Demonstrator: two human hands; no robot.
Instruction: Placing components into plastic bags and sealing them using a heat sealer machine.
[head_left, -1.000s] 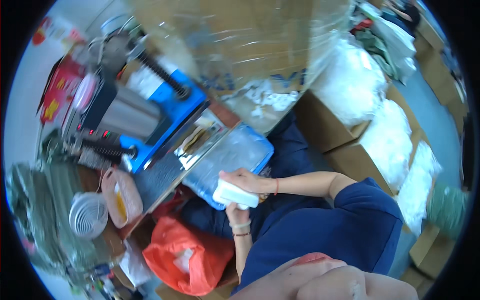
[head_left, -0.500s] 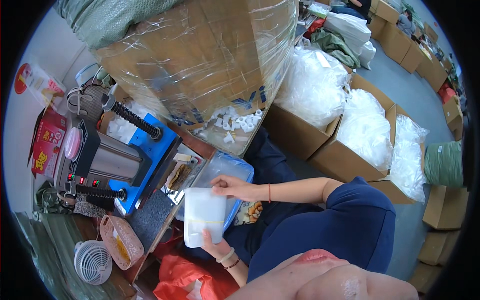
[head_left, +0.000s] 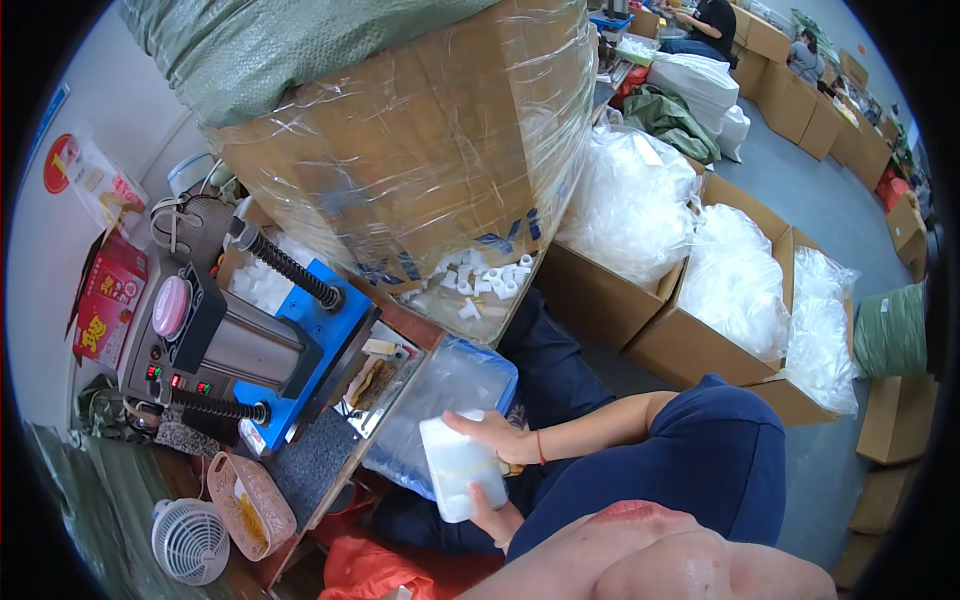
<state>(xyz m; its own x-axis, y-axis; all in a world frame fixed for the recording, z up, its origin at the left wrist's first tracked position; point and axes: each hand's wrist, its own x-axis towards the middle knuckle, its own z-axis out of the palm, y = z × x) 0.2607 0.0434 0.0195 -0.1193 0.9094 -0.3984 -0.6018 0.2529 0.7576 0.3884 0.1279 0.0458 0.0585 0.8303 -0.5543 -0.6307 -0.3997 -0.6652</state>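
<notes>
Cardboard boxes (head_left: 605, 297) line the workroom floor (head_left: 782, 190). I've got left hand (head_left: 494, 516) and right hand (head_left: 496, 436) both clamped on 1 white bundle (head_left: 455, 472)!

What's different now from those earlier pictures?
The white pack, more edge-on at first, now shows its broad face and has just shifted right, toward the body. The left hand and right hand both keep hold. The press and pink basket stayed put.

pale wall (head_left: 45, 265) at left, blue-grey floor (head_left: 815, 205) at right, reddish-brown worktable (head_left: 408, 318), soft light
</notes>
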